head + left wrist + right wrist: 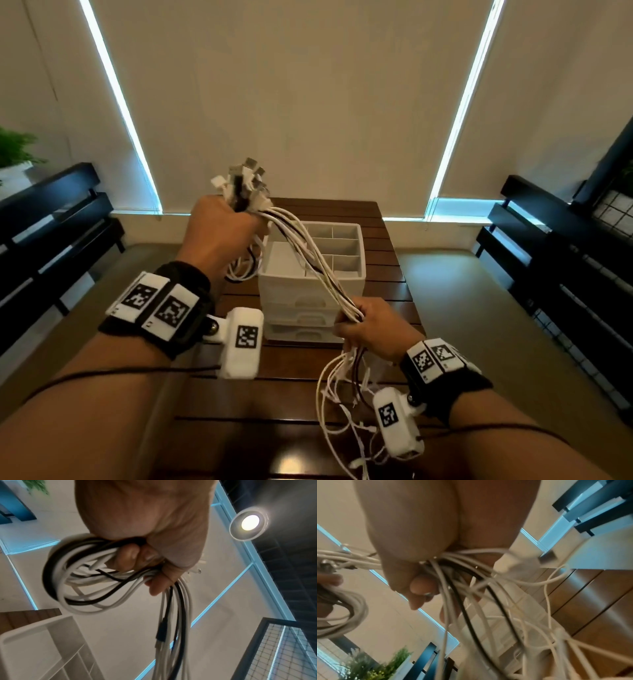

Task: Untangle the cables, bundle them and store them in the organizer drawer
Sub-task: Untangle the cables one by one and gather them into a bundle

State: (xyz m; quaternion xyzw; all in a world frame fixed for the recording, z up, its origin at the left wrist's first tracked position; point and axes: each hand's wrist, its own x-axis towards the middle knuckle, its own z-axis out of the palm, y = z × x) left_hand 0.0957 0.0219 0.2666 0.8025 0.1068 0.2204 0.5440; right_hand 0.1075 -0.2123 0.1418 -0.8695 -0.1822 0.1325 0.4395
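Our left hand (222, 233) is raised over the table (387, 274), fist closed round the cables (318, 263) just below their plugs (245, 181), with coiled loops hanging beneath. Our right hand (371, 325), nearer and lower, grips the same strands, loose tails dangling below. We judge this mid-bundling. Next, wind in the tails. The white organizer (346, 274) stands between our hands, drawers apparently closed.

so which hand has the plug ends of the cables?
The left hand: it grips the cables where the connectors stick up above its fist. The right hand grips them lower, loose tails dangling.
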